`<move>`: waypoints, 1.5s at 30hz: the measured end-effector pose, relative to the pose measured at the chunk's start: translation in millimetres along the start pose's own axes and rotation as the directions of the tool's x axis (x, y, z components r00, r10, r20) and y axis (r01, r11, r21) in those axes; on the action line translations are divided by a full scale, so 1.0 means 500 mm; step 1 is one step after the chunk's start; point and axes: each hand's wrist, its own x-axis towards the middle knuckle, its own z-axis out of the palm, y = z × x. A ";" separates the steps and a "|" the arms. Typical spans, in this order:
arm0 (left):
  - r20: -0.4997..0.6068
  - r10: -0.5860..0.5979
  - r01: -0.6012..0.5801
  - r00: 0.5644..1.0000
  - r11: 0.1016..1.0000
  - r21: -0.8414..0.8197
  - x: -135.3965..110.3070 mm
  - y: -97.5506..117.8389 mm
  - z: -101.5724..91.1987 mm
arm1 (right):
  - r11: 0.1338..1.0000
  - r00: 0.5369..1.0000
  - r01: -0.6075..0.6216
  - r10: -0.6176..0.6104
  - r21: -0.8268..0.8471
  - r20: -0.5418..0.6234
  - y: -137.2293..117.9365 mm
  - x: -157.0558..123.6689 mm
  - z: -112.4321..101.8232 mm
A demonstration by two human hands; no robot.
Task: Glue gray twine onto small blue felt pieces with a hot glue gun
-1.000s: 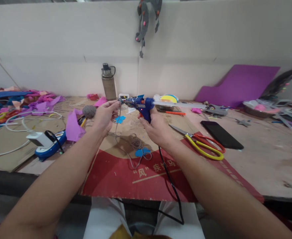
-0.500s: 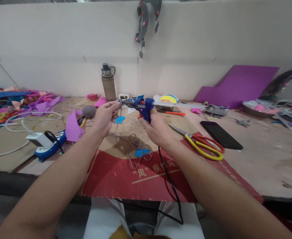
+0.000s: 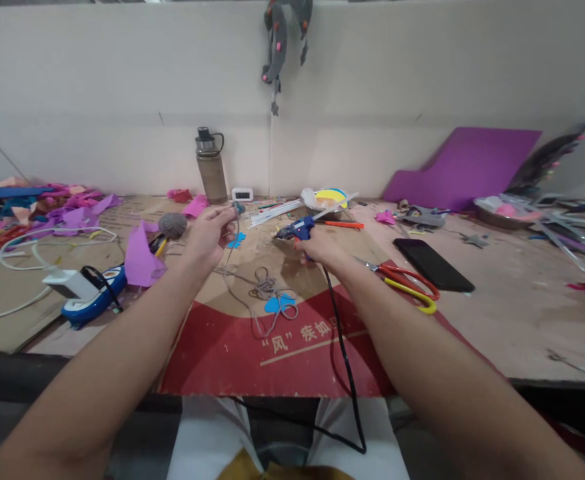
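My left hand (image 3: 207, 235) pinches the end of a grey cord (image 3: 260, 290) with a small blue piece at its tip, held above the cardboard. The cord hangs down and lies coiled on the cardboard beside a blue felt cutout (image 3: 278, 303). My right hand (image 3: 317, 247) grips a blue glue gun (image 3: 295, 231), lowered close to the cardboard with its nozzle pointing left. The gun's black cable (image 3: 342, 360) runs back over the table edge.
Red-and-yellow scissors (image 3: 405, 281) and a black phone (image 3: 432, 256) lie to the right. A grey yarn ball (image 3: 172, 225), purple felt (image 3: 140, 257), a power strip (image 3: 92, 297) and felt scraps are on the left. A bottle (image 3: 210, 167) stands at the back wall.
My right hand has drawn the glue gun away from the cord tip and lowered it toward the cardboard. My left hand still holds the cord end up.
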 end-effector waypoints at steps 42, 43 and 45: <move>0.137 0.072 -0.098 0.988 0.976 0.197 -0.070 -0.007 0.061 | 0.770 0.826 0.553 -0.455 0.318 -0.333 -0.082 -0.079 0.064; 0.137 0.074 -0.100 0.988 0.975 0.197 -0.069 -0.007 0.061 | 0.770 0.822 0.556 -0.458 0.311 -0.338 -0.082 -0.079 0.064; 0.140 0.082 -0.109 0.987 0.973 0.203 -0.069 -0.008 0.060 | 0.771 0.819 0.560 -0.460 0.304 -0.344 -0.082 -0.079 0.063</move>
